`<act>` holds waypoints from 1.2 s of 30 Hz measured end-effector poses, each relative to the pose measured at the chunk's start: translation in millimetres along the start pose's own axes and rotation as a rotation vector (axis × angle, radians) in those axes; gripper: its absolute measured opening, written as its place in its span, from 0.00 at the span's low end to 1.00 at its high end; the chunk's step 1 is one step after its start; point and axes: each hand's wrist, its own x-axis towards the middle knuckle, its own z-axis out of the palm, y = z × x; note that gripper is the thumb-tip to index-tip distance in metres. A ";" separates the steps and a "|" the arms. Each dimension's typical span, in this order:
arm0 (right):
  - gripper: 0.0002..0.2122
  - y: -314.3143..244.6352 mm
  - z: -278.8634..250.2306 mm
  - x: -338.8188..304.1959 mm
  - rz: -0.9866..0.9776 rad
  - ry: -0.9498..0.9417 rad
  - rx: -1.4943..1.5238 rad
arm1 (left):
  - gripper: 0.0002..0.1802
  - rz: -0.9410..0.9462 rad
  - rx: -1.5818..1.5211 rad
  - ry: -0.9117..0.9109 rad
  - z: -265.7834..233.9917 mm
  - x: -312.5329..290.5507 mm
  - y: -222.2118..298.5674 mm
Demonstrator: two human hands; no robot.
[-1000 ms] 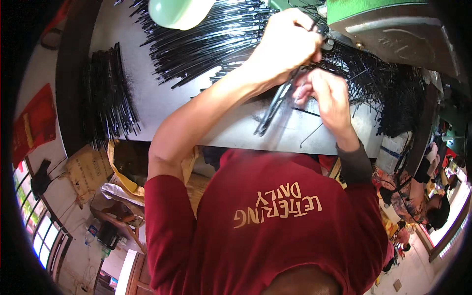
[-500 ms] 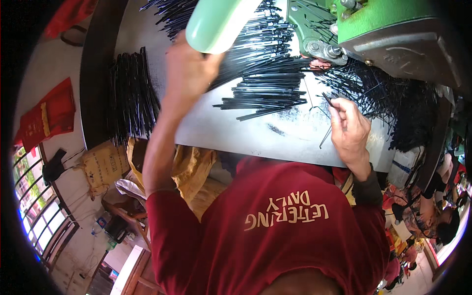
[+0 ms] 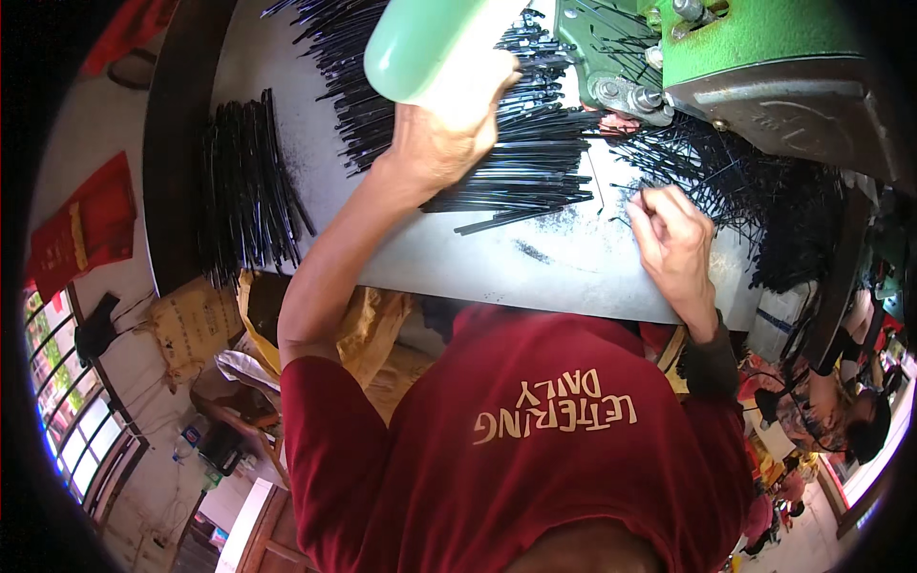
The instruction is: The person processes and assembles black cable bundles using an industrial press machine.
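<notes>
My left hand [image 3: 441, 143] reaches over a wide bank of black rods [image 3: 373, 124] laid side by side on the metal tabletop [image 3: 401, 253]. A pale green lamp shade [image 3: 411, 53] and its glare cover part of its fingers, so their grip is unclear. On the right, the fingers of my right hand [image 3: 676, 234] are closed in a pinch. A thin black rod [image 3: 623, 186] pokes out at those fingertips, mostly hidden. Just left of it, one thin rod [image 3: 597, 181] lies apart from the others.
A green machine [image 3: 764, 48] with a dark metal lower part stands at the upper right. Beneath it spreads a tangled heap of thin black rods [image 3: 735, 177]. Another row of black rods [image 3: 244, 186] lies at the table's left end. A yellow sack [image 3: 368, 334] is below the front edge.
My left hand has moved right across the rods, under the lamp shade. My right hand stays nearly in place, its fingers more curled; the long thin piece below its fingertips no longer shows.
</notes>
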 end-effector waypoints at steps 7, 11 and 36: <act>0.05 -7.3 26.3 26.7 0.309 0.062 0.670 | 0.18 -0.100 0.035 -0.069 27.2 8.1 42.3; 0.08 -10.4 23.0 33.0 0.339 0.066 0.818 | 0.16 -0.157 -0.107 -0.019 32.1 6.3 43.6; 0.06 11.1 12.1 37.9 0.413 0.106 1.053 | 0.14 -0.147 -0.059 -0.084 44.5 23.4 59.9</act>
